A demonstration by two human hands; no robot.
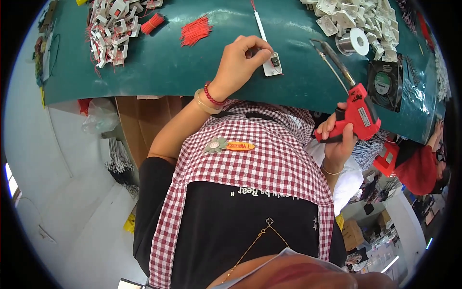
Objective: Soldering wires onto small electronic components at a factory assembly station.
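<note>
My left hand [243, 62] reaches over the green table with thumb and forefinger pinched together. Its fingertips are at the upper left edge of a small white plastic housing [273, 70] that carries a black component [275, 60]. Whatever the pinch holds is hidden by the fingers. A thin white rod [260, 25] with a red wire at its far end lies just beyond the housing. My right hand [338, 139] is wrapped round the grip of a red soldering gun [361, 113]. The gun's metal tip points up and left, apart from the housing.
A solder wire spool [358, 41] stands far right, beside piled white housings [344, 19] and a black fan [385, 83]. Cut red wires [196, 31] lie in bundles at the far middle. Wired housings [113, 36] are heaped far left. Another person [417, 166] is at the right.
</note>
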